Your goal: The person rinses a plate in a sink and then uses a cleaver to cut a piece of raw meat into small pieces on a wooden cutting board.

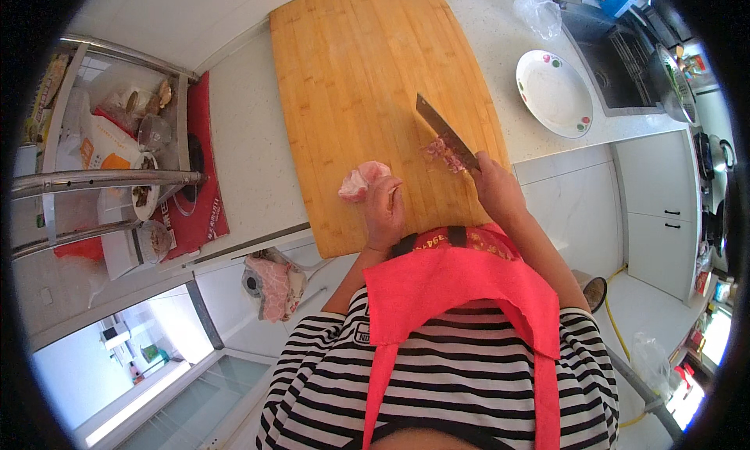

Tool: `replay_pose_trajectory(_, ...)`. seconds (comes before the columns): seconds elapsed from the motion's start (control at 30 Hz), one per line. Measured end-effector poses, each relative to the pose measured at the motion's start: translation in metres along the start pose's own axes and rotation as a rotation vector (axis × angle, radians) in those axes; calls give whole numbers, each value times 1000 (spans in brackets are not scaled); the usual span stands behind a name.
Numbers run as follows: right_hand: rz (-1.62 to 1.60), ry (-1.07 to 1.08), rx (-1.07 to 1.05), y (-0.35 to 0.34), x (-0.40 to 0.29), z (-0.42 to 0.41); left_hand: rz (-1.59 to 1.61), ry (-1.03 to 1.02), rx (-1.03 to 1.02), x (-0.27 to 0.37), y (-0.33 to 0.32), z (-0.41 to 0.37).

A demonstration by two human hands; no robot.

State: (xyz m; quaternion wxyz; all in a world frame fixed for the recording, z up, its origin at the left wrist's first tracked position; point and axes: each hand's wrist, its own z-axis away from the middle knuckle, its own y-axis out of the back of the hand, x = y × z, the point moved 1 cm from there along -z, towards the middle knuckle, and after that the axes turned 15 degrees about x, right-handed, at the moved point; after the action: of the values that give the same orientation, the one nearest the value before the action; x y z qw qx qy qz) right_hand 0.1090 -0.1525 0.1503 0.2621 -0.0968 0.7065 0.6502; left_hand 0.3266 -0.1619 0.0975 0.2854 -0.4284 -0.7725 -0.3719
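My right hand (499,186) grips the handle of a Chinese cleaver (442,125). Its blade slants up and left over the wooden cutting board (357,69). Small bits of chopped raw meat (436,149) lie along the blade's lower left side. To their left, a larger pale pink piece of raw meat (355,183) rests on the board. My left hand (385,212), its fingers curled, is at the right edge of this piece and covers part of it. Whether those fingers grip the meat is hidden.
A white plate with a fruit pattern (554,92) stands on the counter right of the board, near a sink (612,69) and a clear plastic bag (538,13). A metal rack (111,177) holding dishes and packages is at left. A metal colander (674,84) sits far right.
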Motion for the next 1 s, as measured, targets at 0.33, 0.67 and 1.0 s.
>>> replay_pose_trajectory(0.33,12,-42,-19,-2,-1,9,23,-2,-39,2,-3,-1)
replay_pose_trajectory(0.67,-573,-265,-60,21,5,10,74,-293,-208,18,-69,-39)
replay_pose_trajectory(1.0,-951,-501,-17,22,17,15,65,-465,-167,19,-85,-26)
